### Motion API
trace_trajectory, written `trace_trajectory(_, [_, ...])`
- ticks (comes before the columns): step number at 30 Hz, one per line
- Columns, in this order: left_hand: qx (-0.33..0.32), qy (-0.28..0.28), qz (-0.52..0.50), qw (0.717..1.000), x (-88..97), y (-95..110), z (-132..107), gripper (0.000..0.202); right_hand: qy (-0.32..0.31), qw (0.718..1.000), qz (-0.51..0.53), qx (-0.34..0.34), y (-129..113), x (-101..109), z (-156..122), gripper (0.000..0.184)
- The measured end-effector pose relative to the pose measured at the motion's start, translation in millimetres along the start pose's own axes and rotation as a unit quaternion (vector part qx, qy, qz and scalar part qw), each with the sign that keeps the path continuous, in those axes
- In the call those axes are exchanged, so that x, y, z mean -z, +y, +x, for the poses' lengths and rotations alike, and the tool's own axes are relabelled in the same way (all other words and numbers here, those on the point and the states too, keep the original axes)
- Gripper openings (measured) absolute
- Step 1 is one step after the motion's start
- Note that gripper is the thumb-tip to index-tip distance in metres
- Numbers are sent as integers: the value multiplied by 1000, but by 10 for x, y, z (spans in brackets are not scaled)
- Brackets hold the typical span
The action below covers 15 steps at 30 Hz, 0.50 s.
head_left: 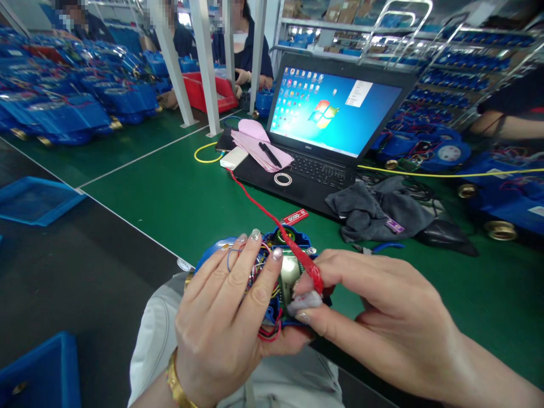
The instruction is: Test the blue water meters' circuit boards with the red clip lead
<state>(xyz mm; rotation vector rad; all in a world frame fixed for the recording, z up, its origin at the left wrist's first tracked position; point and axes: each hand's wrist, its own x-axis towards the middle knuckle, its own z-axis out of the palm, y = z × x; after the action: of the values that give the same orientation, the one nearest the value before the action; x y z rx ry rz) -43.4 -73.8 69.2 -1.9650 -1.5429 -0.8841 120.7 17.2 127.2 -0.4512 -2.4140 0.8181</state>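
Resting at the near edge of the green desk [170, 192], a blue device [287, 271] with its cover off is gripped by the left hand [225, 317]. The fingers are curled over its top and the thumb is tucked beneath, so that the circuit board and a tangle of thin coloured wires are left showing between them. A gold bracelet [176, 379] is worn on that wrist. The right hand [382, 317] is closed in a pinch. A red clip [314, 277] is held between thumb and forefinger, pressed against the board, and a small white wad [304, 301] is caught just under it. From the clip a red wire [255, 201] is run across the desk to a white box [233, 158] beside the open laptop [327, 124].

Pink papers [259, 144] with a black pen [270, 154] on top are laid over the left corner of the laptop, and a ring of tape [283, 179] is set near its touchpad. A small red tag [295, 216] is seen just beyond the device. To the right, a grey cloth [374, 207] is crumpled in front of the laptop, with blue-handled pliers [382, 247] just below it. A yellow cable [446, 174] is stretched off to the right. Stacked blue housings [63, 102] are piled at the far left, and a seated person [246, 51] is visible behind the desk.
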Motion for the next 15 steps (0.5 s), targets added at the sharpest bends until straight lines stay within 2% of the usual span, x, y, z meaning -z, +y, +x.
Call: trace_trajectory(15, [1, 9, 9, 1000, 1, -3, 34, 49, -20, 1000, 10, 18, 36, 10, 24, 7])
